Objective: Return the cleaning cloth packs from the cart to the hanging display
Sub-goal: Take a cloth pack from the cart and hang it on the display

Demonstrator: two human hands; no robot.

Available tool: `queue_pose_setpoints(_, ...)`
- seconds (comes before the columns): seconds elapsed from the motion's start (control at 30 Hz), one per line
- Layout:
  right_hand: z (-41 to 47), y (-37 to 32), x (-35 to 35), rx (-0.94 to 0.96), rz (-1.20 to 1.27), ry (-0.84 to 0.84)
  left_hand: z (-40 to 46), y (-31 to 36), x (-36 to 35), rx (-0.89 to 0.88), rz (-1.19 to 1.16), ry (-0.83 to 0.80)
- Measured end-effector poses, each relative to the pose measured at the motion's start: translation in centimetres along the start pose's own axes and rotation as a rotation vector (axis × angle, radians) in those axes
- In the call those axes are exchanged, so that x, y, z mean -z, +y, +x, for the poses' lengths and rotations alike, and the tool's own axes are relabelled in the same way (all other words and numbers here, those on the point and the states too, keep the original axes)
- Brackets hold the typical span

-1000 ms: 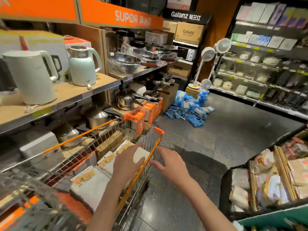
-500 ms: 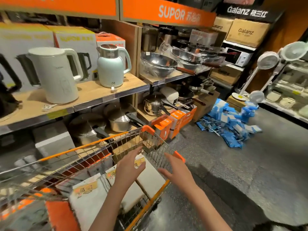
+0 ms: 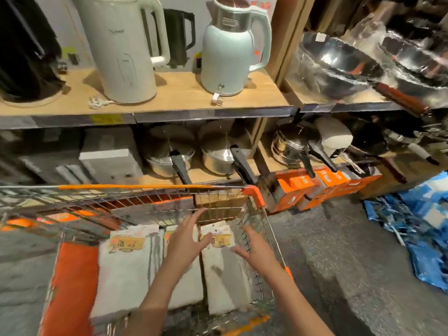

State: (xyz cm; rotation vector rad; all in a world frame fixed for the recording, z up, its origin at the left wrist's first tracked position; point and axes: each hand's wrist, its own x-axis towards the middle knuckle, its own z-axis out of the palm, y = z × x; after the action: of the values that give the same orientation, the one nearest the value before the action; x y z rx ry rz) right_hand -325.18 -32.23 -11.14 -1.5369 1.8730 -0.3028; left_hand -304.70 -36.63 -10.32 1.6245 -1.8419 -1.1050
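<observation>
Both hands are down in the cart, fingers spread wide, and neither holds anything. The left hand [image 3: 186,241] hovers, splayed, over the middle cleaning cloth pack [image 3: 186,284]; whether it touches is hard to tell. The right hand [image 3: 258,248] is just as spread, thumb pointing in, above the rightmost pack [image 3: 224,270], beside the cart's wire side wall [image 3: 260,221]. Three packs lie flat side by side on the cart floor, each white with a yellow label at the top; the leftmost pack [image 3: 123,270] is well clear of both hands. Beyond the cart, the wooden shelf [image 3: 174,98] carries a white kettle [image 3: 123,49] and a pale green kettle [image 3: 230,52], with two steel pots [image 3: 169,154] below. Blue packets [image 3: 417,229] lie heaped on the floor to the right.
</observation>
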Motion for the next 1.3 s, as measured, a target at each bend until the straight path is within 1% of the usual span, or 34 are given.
queue_pose_setpoints(0.13, 5.1, 3.1, -1.2, -0.011, 0.108, -0.075, 1.7, -2.4, -4.2, 0.106, -0.106, 0.022)
queue_pose_setpoints(0.23, 7.8, 4.7, -3.1, -0.045, 0.18, -0.109, 2.4, -4.6, -7.0, 0.162, -0.081, 0.019)
queue_pose_setpoints(0.33, 10.4, 6.6, -5.2, -0.065, 0.278, -0.129, 3.5, -6.9, -9.6, 0.165, -0.067, 0.048)
queue_pose_setpoints(0.43, 12.7, 8.5, -7.1, -0.106, 0.332, -0.16, 4.7, -9.2, -12.3, 0.163, -0.07, 0.01)
queue_pose_setpoints(0.6, 16.1, 11.1, -10.0, -0.127, 0.401, -0.212, 5.9, -12.6, -16.5, 0.229, -0.114, -0.048)
queue_pose_setpoints(0.8, 19.0, 12.9, -12.4, -0.187, 0.526, -0.327, 6.8, -15.5, -19.2, 0.234, -0.153, -0.015)
queue_pose_setpoints(0.9, 19.2, 13.6, -13.3, -0.206, 0.55, -0.301, 6.9, -15.9, -20.1, 0.214, -0.151, -0.014)
queue_pose_setpoints(1.03, 19.3, 14.1, -13.9, -0.218, 0.611, -0.283, 6.9, -16.2, -21.1, 0.198, -0.087, -0.008)
queue_pose_setpoints(1.2, 19.5, 14.1, -14.1, -0.255, 0.669, -0.25, 7.0, -16.4, -21.7, 0.201, -0.047, -0.032)
queue_pose_setpoints(1.3, 19.4, 14.1, -14.0, -0.259, 0.668, -0.232, 6.8, -16.6, -21.8, 0.193, -0.046, -0.027)
